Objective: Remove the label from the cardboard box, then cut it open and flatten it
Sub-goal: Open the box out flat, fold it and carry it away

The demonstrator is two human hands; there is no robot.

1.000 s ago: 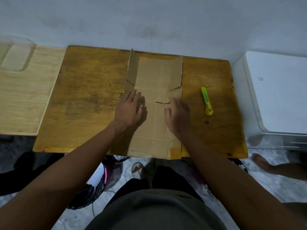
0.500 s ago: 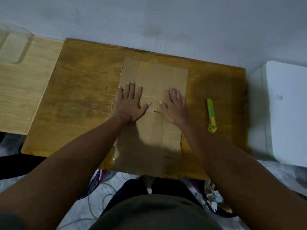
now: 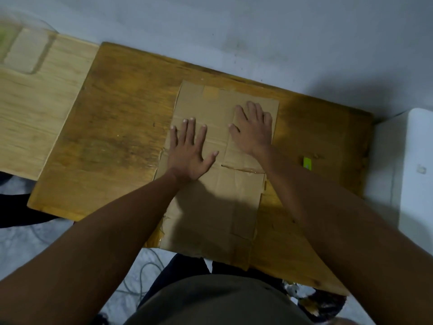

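Cardboard box [image 3: 210,198], already cut open, lies flat as one brown sheet on the dark wooden table [image 3: 112,146], and everything else here is placed against that sheet. It runs from near the table's far edge to the near edge, where its bottom end hangs slightly past the wood toward my body. Its surface is plain brown, crossed by fold creases that divide it into panels. A slit runs across it about midway, with a bit of shiny tape along the cut. A slightly darker square patch [image 3: 210,92] sits near its far edge. Bits of clear tape cling to its left edge.

My left hand [image 3: 188,151] rests palm down on the sheet's left half, fingers spread wide, thumb angled out toward the middle. My right hand [image 3: 254,127] lies palm down on the far right part of the sheet, fingers spread and pointing away from me. Both are pressed flat and grip nothing.

To the right of the sheet, on bare table, a small yellow-green piece of a cutter [image 3: 307,163] shows beside my right forearm, which hides the rest of it.
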